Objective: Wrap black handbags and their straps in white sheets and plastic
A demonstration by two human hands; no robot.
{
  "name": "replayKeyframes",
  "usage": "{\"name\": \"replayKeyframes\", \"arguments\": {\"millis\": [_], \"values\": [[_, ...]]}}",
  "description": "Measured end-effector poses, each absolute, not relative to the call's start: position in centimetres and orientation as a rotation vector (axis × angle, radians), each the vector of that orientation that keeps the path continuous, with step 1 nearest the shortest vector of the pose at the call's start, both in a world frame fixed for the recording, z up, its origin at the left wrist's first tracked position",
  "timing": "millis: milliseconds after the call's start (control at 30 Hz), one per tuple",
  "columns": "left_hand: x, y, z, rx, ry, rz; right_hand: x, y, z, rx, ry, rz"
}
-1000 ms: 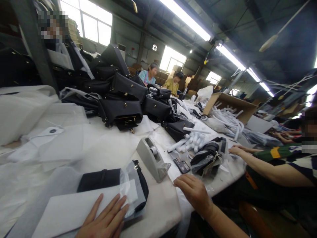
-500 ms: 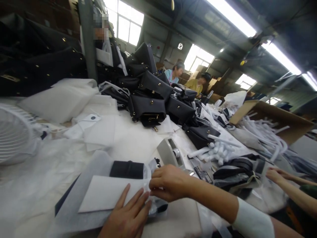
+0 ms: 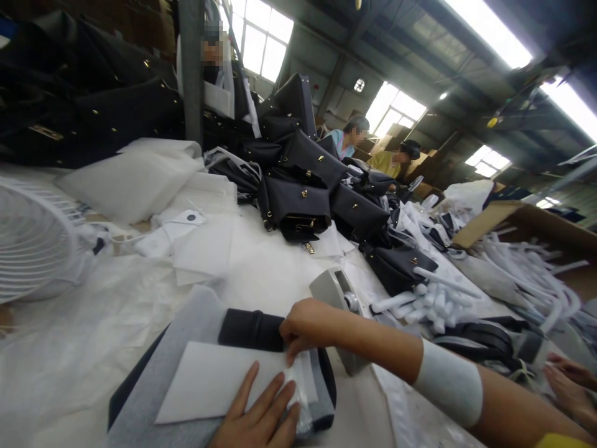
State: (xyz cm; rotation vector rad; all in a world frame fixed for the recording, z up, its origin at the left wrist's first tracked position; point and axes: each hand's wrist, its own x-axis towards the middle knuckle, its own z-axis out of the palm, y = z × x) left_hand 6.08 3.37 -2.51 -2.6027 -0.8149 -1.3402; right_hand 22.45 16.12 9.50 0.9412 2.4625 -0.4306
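Observation:
My left hand (image 3: pixel 259 414) lies with fingers spread on a white sheet (image 3: pixel 205 379), pressing it down. This sheet rests on grey tissue-like wrapping (image 3: pixel 144 373) over a black leather-like piece, whose dark edge shows at the left and right. A black strap-like band (image 3: pixel 249 330) crosses behind the white sheet. My right hand (image 3: pixel 305 326) has its fingers pinched at the sheet's right end, on the upper end of a strip of clear plastic (image 3: pixel 301 392). Its fingertips are partly hidden. Just behind my right wrist stands a grey tape dispenser (image 3: pixel 333 286).
Black handbags (image 3: pixel 298 202) are piled at the back. A white fan (image 3: pixel 35 242) stands at left, near stacked white sheets (image 3: pixel 205 249). White foam rolls (image 3: pixel 438 305) and a cardboard box (image 3: pixel 532 218) are at right. A co-worker's hands (image 3: pixel 569 382) show at the right edge.
The camera view has shifted, so the background sits further right. My right hand has drawn the clear plastic over the white sheet's right end; my left hand stays flat on the sheet.

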Motion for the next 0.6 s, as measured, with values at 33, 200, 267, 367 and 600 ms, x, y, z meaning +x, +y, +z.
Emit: {"name": "replayKeyframes", "arguments": {"millis": [33, 200, 267, 367, 600], "values": [[6.1, 3.5, -2.5, -2.604, -0.812, -1.335, 22.4, 16.4, 9.4, 0.943, 2.461, -0.474], [6.3, 3.9, -2.6, -2.561, -0.769, -1.341, 22.4, 17.4, 9.0, 0.902, 2.358, -0.463], [6.3, 4.0, -2.6, -2.545, -0.75, -1.358, 22.4, 17.7, 8.9, 0.912, 2.32, -0.429], [6.3, 4.0, -2.8, -2.548, -0.756, -1.368, 22.7, 18.5, 8.6, 0.956, 2.312, -0.461], [5.4, 4.2, -3.5, -2.599, -0.684, -1.23, 24.2, 20.5, 7.6, 1.136, 2.31, -0.626]]}}
